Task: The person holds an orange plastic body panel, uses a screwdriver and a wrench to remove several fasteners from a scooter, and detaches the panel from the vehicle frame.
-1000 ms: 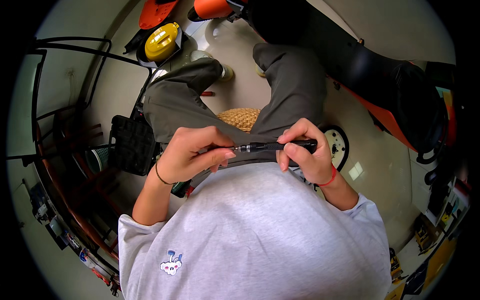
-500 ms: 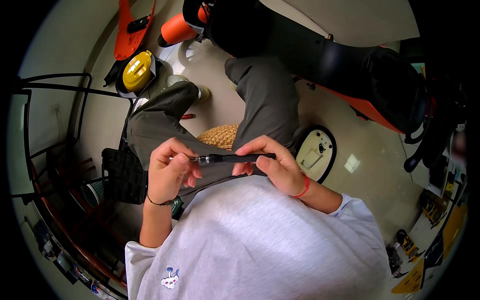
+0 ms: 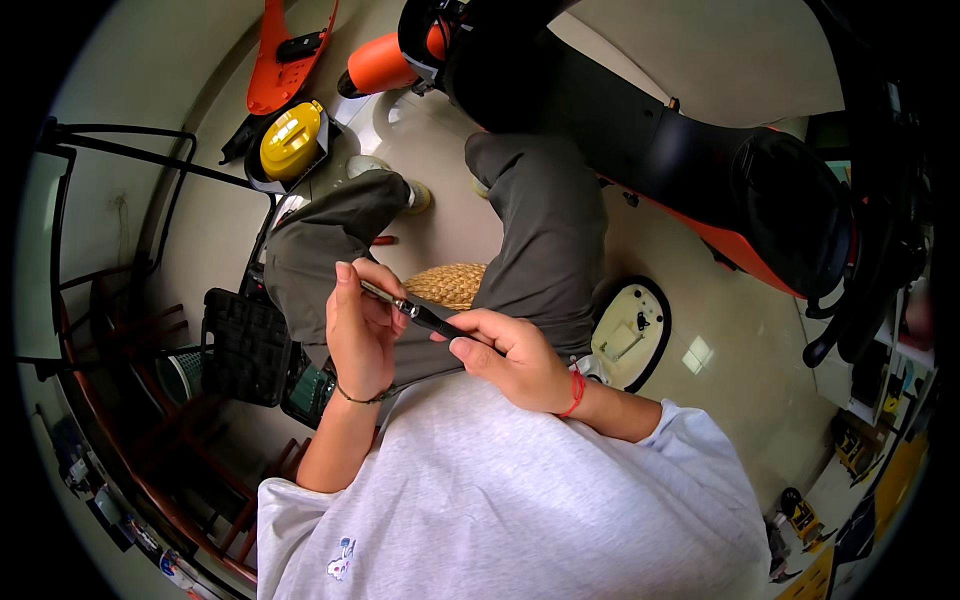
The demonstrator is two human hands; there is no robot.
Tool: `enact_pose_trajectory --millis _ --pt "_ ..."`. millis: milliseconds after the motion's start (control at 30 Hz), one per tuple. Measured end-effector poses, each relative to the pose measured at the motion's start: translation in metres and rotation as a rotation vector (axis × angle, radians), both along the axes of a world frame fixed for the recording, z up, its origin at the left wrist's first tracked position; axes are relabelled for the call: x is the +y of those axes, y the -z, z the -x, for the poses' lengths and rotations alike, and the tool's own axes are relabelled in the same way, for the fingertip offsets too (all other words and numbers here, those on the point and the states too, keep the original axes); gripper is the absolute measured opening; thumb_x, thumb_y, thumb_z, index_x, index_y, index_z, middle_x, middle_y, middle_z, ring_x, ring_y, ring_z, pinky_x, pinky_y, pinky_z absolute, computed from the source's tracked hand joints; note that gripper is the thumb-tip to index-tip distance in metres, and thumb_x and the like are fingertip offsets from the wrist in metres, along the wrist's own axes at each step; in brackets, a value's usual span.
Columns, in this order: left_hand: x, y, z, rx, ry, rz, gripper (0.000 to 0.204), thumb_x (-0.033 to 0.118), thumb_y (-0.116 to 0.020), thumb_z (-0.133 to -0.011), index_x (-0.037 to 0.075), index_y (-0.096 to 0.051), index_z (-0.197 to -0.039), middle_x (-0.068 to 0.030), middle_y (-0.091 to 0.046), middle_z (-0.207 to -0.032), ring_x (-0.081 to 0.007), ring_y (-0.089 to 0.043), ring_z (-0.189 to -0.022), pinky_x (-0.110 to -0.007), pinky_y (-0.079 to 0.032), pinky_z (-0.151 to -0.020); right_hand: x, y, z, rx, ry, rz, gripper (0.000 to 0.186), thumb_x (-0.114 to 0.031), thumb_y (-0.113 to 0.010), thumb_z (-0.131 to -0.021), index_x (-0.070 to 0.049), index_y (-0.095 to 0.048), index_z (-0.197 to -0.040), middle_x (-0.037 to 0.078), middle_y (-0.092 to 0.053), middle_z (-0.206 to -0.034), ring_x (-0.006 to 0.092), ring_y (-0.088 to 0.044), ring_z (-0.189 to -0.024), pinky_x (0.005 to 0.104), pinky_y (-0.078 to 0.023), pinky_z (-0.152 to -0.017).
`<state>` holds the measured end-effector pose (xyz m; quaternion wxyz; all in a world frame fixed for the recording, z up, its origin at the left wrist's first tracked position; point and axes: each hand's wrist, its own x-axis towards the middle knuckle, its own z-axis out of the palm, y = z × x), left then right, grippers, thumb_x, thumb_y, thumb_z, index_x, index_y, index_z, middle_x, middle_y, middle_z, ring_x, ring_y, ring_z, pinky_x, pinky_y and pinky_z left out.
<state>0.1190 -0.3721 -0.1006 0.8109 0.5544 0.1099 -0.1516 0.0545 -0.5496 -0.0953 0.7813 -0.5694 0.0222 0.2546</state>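
A screwdriver (image 3: 432, 319) with a black textured handle and a silver shaft lies slantwise between my hands, in front of my chest. My right hand (image 3: 522, 366) is closed round the handle, its thumb along the top. At the shaft end, my left hand (image 3: 360, 335) has its thumb raised and its fingers bent against the metal. The very tip is partly hidden by these fingers. Below, a black tool case (image 3: 242, 345) lies open beside my left leg.
A black and orange scooter (image 3: 640, 130) stands across the far right. A yellow rounded object (image 3: 291, 140) sits in a dark holder at far left, near an orange panel (image 3: 285, 70). A woven seat (image 3: 450, 285) shows between my legs; an oval cream panel (image 3: 630, 330) lies right.
The screwdriver has turned from nearly level to slanted, its shaft end now farther from me. My left hand has risen and turned, and my right hand has moved slightly left and nearer to me.
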Motion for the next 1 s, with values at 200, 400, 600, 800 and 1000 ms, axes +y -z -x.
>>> enact_pose_trajectory --millis 200,400,600,800,1000 --pt "-0.011 -0.002 -0.010 -0.294 0.034 -0.199 0.044 0.032 -0.032 -0.107 0.006 -0.044 -0.074 -0.0015 -0.047 -0.072 -0.0064 -0.036 -0.060 -0.021 -0.032 -0.053 0.007 -0.005 0.000 0.006 0.088 -0.066 0.025 -0.016 -0.053 -0.102 0.002 -0.059 -0.117 -0.007 -0.047 -0.072 0.0000 -0.037 -0.061 0.0181 -0.032 -0.055" --pt "-0.022 -0.004 -0.011 -0.322 0.050 -0.214 0.048 0.031 -0.032 -0.108 0.004 -0.047 -0.071 0.0013 -0.043 -0.068 -0.0057 -0.032 -0.060 -0.023 -0.027 -0.054 0.018 -0.016 0.003 -0.047 0.271 0.056 0.020 -0.011 -0.052 -0.101 0.006 -0.059 -0.108 -0.008 -0.042 -0.061 -0.0008 -0.032 -0.055 0.0193 -0.026 -0.050" --pt "-0.031 0.000 -0.013 -0.396 0.035 -0.198 0.048 0.030 -0.033 -0.108 0.003 -0.047 -0.070 0.0014 -0.043 -0.064 -0.0064 -0.036 -0.058 -0.024 -0.029 -0.053 0.019 -0.018 -0.002 -0.476 0.337 0.504 0.014 -0.008 -0.060 -0.095 0.004 -0.060 -0.102 0.003 -0.061 -0.066 0.0071 -0.054 -0.052 0.0258 -0.042 -0.050" --pt "-0.025 0.006 -0.026 -0.102 0.168 -0.179 0.046 0.034 -0.036 -0.107 0.006 -0.047 -0.073 0.0039 -0.040 -0.064 -0.0041 -0.034 -0.059 -0.022 -0.028 -0.053 0.011 -0.015 -0.014 0.134 0.269 -0.088 0.022 -0.017 -0.052 -0.101 0.004 -0.060 -0.105 -0.007 -0.043 -0.061 0.0005 -0.032 -0.051 0.0203 -0.025 -0.046" --pt "0.001 0.039 -0.041 -0.053 0.278 -0.146 0.041 0.040 -0.041 -0.105 0.006 -0.055 -0.086 0.0014 -0.052 -0.075 -0.0052 -0.042 -0.065 -0.022 -0.035 -0.057 -0.005 0.013 -0.034 0.224 0.210 0.016 0.022 -0.013 -0.053 -0.099 0.003 -0.058 -0.114 -0.005 -0.044 -0.064 0.0008 -0.035 -0.054 0.0177 -0.027 -0.048"
